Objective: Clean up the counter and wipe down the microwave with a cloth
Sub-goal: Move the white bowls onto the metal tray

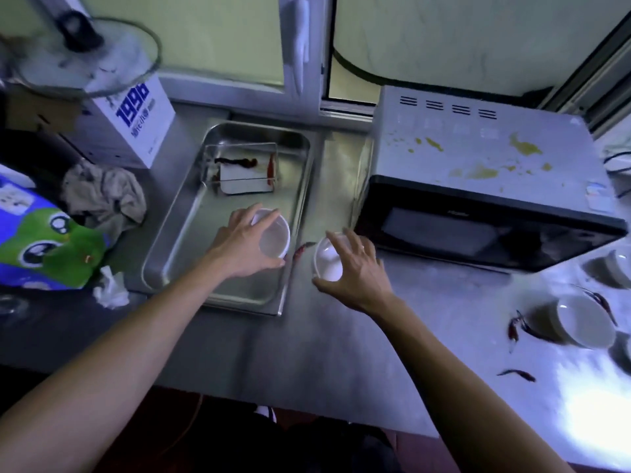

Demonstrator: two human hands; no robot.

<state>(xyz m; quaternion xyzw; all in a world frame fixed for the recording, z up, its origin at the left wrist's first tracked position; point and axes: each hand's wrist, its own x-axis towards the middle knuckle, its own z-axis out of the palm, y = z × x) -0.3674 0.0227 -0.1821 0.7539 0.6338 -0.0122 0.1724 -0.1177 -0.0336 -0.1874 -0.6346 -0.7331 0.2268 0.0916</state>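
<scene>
Bowls: my left hand (pixel 240 245) grips one bowl (pixel 273 237) over the tray (pixel 191 213); my right hand (pixel 355 268) grips another bowl (pixel 327 259) beside it, likely clearing the bench (pixel 341 353).

Single view only – head cam, wide-angle, no second view to overlap with. It sits above the counter's (pixel 341 353) near edge, facing forward and steeply down. The steel tray (pixel 177 233) lands centre-left of frame, close below the lens; microwave (pixel 478 186) to the tray's right, seen from above and in front, window frame (pixel 326 63) beyond the tray at top. Both forearms enter from the bottom edge. Strong barrel distortion toward the corners.
</scene>
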